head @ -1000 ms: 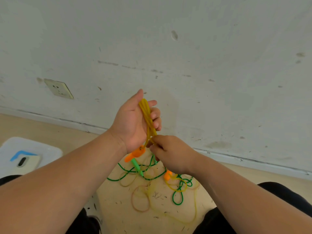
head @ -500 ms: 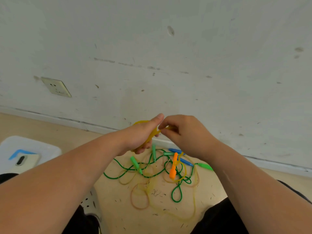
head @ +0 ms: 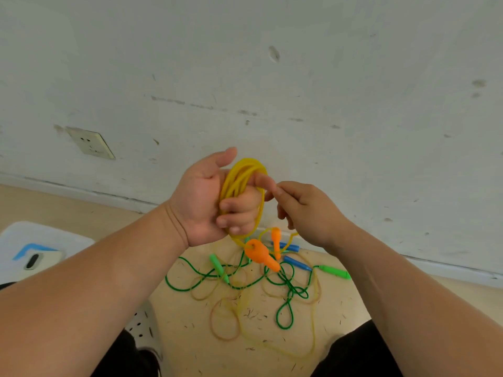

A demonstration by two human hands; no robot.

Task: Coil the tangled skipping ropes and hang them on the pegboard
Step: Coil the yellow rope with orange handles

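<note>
The wall (head: 353, 77) is filling the far side of the view, with the floor (head: 190, 336) lying below it. No pegboard is plainly showing.

The left hand (head: 206, 202) is now standing raised in the middle, palm toward the camera. Half a second ago it was sitting lower, pressed close against the other hand. Its fingers are curling round the yellow rope (head: 239, 172), which is sitting as a bundle of several loops over them, so it is gripping the coil. The right hand (head: 307, 210) is hovering just to the right, its fingertips meeting the left index finger. Its fingers are curling and seem to be pinching the free yellow strand, which is dropping out below its palm.

That lift is probably laying one more turn onto the coil. The yellow rope is looking nearly wound, since both orange handles (head: 260, 254) are already dangling just beneath the left hand, off the floor.

The green rope (head: 284, 314) is still lying tangled on the floor below the hands, along with pale loops, two blue handles (head: 296, 262) and the green handles (head: 336, 272). So only the first rope is nearing completion, and nothing is hanging yet.

A socket (head: 91, 142) is sitting on the wall to the far left.
</note>
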